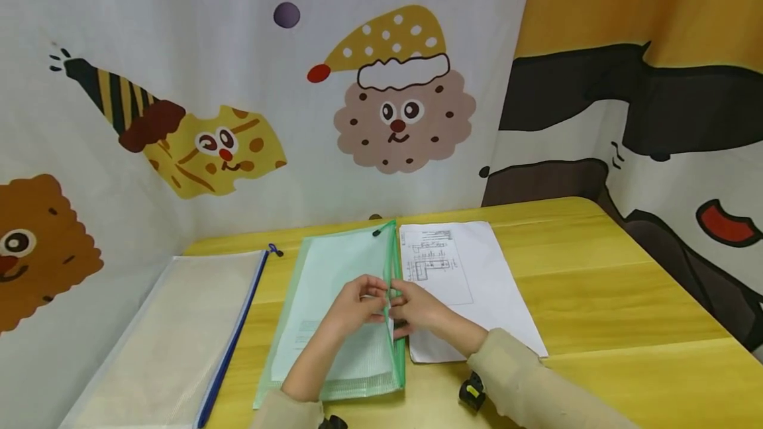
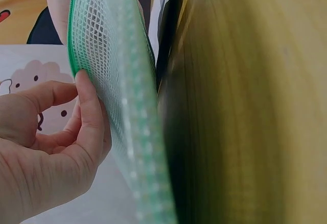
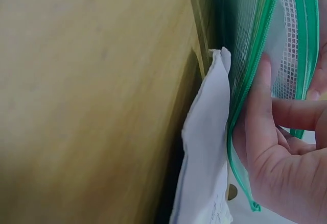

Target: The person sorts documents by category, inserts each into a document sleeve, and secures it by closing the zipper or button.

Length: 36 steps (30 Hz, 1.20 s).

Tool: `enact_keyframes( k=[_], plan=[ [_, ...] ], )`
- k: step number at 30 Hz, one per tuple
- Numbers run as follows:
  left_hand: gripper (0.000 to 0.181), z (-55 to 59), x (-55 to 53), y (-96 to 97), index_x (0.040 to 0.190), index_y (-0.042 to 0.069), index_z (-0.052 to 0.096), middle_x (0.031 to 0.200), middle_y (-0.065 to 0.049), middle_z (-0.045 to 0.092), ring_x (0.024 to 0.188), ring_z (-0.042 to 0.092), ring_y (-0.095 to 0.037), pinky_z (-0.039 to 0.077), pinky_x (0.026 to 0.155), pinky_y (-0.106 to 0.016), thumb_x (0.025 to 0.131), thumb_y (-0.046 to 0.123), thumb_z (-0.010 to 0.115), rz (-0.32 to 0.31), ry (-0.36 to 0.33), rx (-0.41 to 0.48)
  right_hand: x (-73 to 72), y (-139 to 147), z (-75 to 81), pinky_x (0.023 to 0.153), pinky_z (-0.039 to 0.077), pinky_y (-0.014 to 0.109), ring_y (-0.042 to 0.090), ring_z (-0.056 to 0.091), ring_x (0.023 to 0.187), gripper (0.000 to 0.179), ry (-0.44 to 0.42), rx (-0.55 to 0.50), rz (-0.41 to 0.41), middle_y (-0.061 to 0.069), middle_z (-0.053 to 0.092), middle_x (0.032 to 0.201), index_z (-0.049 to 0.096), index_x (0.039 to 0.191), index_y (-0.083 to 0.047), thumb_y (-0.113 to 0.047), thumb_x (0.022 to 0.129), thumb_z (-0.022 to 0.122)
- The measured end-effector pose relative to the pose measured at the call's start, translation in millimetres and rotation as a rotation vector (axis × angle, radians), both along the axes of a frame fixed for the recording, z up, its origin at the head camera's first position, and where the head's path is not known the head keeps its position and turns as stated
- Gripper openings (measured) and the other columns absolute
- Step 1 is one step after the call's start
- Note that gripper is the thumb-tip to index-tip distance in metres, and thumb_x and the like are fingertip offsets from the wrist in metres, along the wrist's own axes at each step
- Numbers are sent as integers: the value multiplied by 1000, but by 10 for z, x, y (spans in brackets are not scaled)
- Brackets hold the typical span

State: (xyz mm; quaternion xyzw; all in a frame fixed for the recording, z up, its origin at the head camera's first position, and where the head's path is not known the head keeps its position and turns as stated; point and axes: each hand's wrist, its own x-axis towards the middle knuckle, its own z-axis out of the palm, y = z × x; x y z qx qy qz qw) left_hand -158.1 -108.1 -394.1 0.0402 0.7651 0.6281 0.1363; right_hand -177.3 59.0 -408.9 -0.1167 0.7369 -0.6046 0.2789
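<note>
A translucent green mesh zip folder (image 1: 357, 386) lies on the table with white paper (image 1: 312, 303) inside. Its zipped side stands apart on the right, and the black zipper pull is at the far end. My left hand (image 1: 356, 306) pinches the folder's upper edge between thumb and fingers, also seen in the left wrist view. At the mouth, my right hand (image 3: 286, 152) has its fingers between the two green zipper edges (image 3: 259, 50), one finger lying fairly straight against the lower wall. Part of that hand's fingertips is hidden inside the folder.
Right of the folder lies a stack of white sheets (image 1: 501, 310) with a printed drawing, its edge close to the zipper. A clear folder (image 1: 161, 343) with a blue zipper side lies at the left. The yellow wood-grain table (image 1: 626, 296) meets a cartoon-print curtain (image 1: 238, 51) behind.
</note>
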Motion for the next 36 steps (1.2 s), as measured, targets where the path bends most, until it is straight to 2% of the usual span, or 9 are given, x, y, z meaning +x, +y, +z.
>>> enact_keyframes(
  k=[5,9,13,16,23,25,28,32,36],
  plan=[
    [28,-6,7,5,117,-8,56,102,-13,58,80,58,-13,61,71,-29,90,-1,57,13,0,12,-20,-24,-22,70,63,40,22,69,93,55,0,8,-2,21,69,113,42,145,1,11,92,51],
    [27,-5,4,-13,118,-9,55,103,-14,58,80,58,-14,61,72,-29,92,-1,58,16,0,3,-40,-23,-25,71,63,40,23,70,92,64,-9,1,4,23,68,115,32,152,2,9,92,53],
    [26,-24,-6,-29,118,-9,56,103,-14,58,79,58,-13,61,71,-29,93,0,58,18,-2,-6,-54,-7,-9,71,63,40,21,69,84,68,-11,3,1,21,67,106,25,155,4,6,93,54],
    [25,-32,-13,-36,118,-9,55,103,-14,58,79,58,-13,61,71,-28,94,-1,57,14,-4,-6,-79,3,-4,71,63,40,21,68,80,64,-13,17,-20,18,66,99,27,153,3,3,95,54],
    [27,-33,-5,-45,118,-8,56,104,-15,59,81,60,-13,62,73,-30,93,0,58,3,-9,-7,-167,-11,-5,72,63,38,19,67,77,58,-10,28,-62,21,69,107,31,151,4,-1,98,53],
    [26,-29,0,-47,118,-8,57,104,-14,59,81,61,-13,62,73,-30,93,1,58,0,-10,-10,-190,-25,-12,70,63,37,18,67,75,58,3,28,-63,19,69,101,30,152,4,0,98,51],
    [26,-22,3,-51,118,-8,57,104,-14,60,81,61,-13,61,73,-30,93,1,59,-9,-5,-14,-220,-50,-27,68,63,36,17,65,71,47,20,26,-56,11,65,85,40,143,2,2,97,50],
    [27,-8,9,-63,118,-7,58,104,-14,60,81,61,-13,61,73,-30,93,1,58,-18,7,-21,-242,-76,-32,67,63,37,16,64,67,25,45,13,-38,5,58,73,48,121,3,5,95,49],
    [27,-1,14,-73,119,-6,58,104,-14,60,82,61,-13,61,73,-31,93,2,58,-8,9,-27,-254,-80,-28,67,63,38,16,65,68,30,52,13,-31,7,62,76,49,124,2,6,95,50]
  ],
)
